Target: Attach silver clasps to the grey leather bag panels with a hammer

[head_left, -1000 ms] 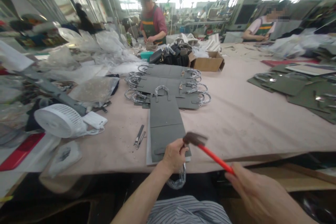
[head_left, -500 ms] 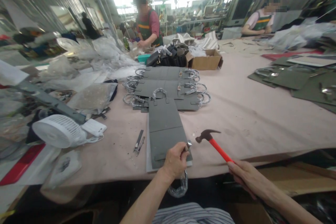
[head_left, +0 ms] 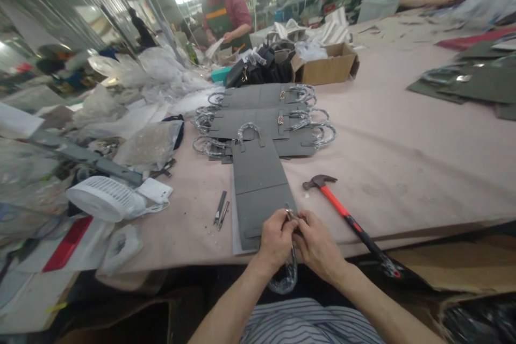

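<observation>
A grey bag panel [head_left: 260,177] lies lengthwise before me, its near corner under my hands. My left hand [head_left: 276,236] is closed at that corner, around a short metal punch [head_left: 289,214] whose shiny end shows above the fingers. Against it, my right hand [head_left: 320,242] pinches at the panel's right edge; what its fingertips hold is hidden. A plastic-wrapped bag handle [head_left: 285,281] hangs over the table edge below both hands. To the right, a claw hammer [head_left: 335,201] with a red and black grip lies on the table, its end jutting past the edge.
Several grey bag panels [head_left: 250,98] with wrapped handles are stacked beyond. A cutter knife [head_left: 220,207] and a thin metal tool [head_left: 224,214] lie left, near a white fan [head_left: 102,199]. Farther back are a cardboard box [head_left: 326,69], black bags [head_left: 262,67] and a co-worker [head_left: 226,11].
My right hand has let go of the hammer, leaving it on the table, and has come left to meet my left hand at the panel's corner. The camera view has tilted down.
</observation>
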A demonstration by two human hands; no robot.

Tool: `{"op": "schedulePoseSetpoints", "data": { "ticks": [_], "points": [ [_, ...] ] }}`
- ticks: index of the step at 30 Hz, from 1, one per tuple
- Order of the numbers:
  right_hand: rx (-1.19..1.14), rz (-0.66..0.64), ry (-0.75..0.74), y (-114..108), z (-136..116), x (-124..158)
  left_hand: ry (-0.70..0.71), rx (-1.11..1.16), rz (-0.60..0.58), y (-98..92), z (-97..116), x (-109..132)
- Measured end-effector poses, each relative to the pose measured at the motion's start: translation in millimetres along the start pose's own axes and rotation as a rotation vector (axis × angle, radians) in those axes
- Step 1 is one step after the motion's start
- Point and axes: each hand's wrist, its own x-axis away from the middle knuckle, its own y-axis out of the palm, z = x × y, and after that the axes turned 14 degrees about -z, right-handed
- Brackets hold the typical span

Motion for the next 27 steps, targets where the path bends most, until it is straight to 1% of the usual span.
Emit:
{"op": "schedulePoseSetpoints", "data": {
  "ticks": [2,3,4,5,6,7,8,9,10,12,13,14,15,16,17,18,19,20,21,22,23,24,26,27],
  "points": [
    [-0.019,0.034,0.033,7.7,0.4,1.2,-0.098,0.292,0.186,-9.3,0.1,-8.0],
    [-0.021,0.034,0.036,9.1,2.9,2.2,-0.131,0.421,0.276,-18.9,0.2,-11.7],
    [-0.022,0.024,0.031,9.3,6.2,3.2,-0.153,0.514,0.352,-32.3,-0.1,-14.2],
    [-0.023,0.011,0.024,8.9,9.6,4.2,-0.167,0.545,0.398,-49.3,-1.0,-14.9],
    [-0.025,-0.004,0.014,8.1,12.6,5.2,-0.186,0.508,0.417,-69.4,-2.4,-13.4],
    [-0.030,-0.013,0.003,7.3,14.8,6.1,-0.223,0.414,0.440,-92.0,-4.6,-9.4],
    [-0.038,-0.013,-0.006,6.5,15.8,6.7,-0.273,0.266,0.448,-116.2,-7.7,-3.2],
    [-0.046,-0.006,-0.011,5.8,15.7,7.0,-0.332,0.065,0.436,-140.8,-11.4,4.9],
    [-0.052,0.003,-0.010,4.9,14.5,6.9,-0.400,-0.184,0.418,-164.9,-15.8,14.3],
    [-0.049,0.013,-0.003,2.5,9.7,5.6,-0.570,-0.647,0.364,-207.1,-25.8,34.3],
    [-0.040,0.009,-0.005,0.8,6.6,4.4,-0.672,-0.805,0.328,-223.5,-30.9,43.6],
    [-0.027,-0.006,-0.015,-1.3,3.5,2.9,-0.762,-0.914,0.275,-235.7,-35.5,52.0],
    [-0.012,-0.025,-0.031,-3.7,0.6,0.9,-0.824,-0.992,0.236,-243.1,-39.3,59.0],
    [0.005,-0.044,-0.049,-6.1,-1.9,-1.5,-0.838,-1.051,0.213,-245.3,-41.8,64.6],
    [0.025,-0.062,-0.068,-8.6,-4.0,-4.2,-0.800,-1.096,0.207,-242.1,-42.7,68.8],
    [0.051,-0.079,-0.081,-10.8,-5.7,-7.4,-0.718,-1.128,0.215,-233.7,-41.8,71.3],
    [0.084,-0.095,-0.089,-12.8,-6.9,-10.9,-0.604,-1.143,0.223,-220.6,-38.8,72.5],
    [0.122,-0.109,-0.092,-14.6,-7.7,-14.7,-0.478,-1.133,0.212,-203.7,-33.9,72.2],
    [0.163,-0.128,-0.098,-16.1,-8.2,-18.8,-0.364,-1.096,0.169,-184.2,-27.4,70.6],
    [0.205,-0.156,-0.110,-17.4,-8.3,-22.9,-0.263,-1.055,0.100,-163.6,-19.8,67.8],
    [0.247,-0.190,-0.131,-18.6,-8.2,-26.9,-0.174,-1.025,0.019,-143.4,-11.9,64.1],
    [0.287,-0.223,-0.162,-19.8,-7.8,-30.6,-0.117,-1.010,-0.058,-125.0,-4.4,59.7],
    [0.362,-0.281,-0.237,-22.6,-6.6,-36.4,-0.093,-1.032,-0.205,-97.2,7.0,50.5],
    [0.397,-0.301,-0.277,-24.3,-6.0,-38.3,-0.093,-1.062,-0.266,-88.6,10.1,46.3]
  ]
}}
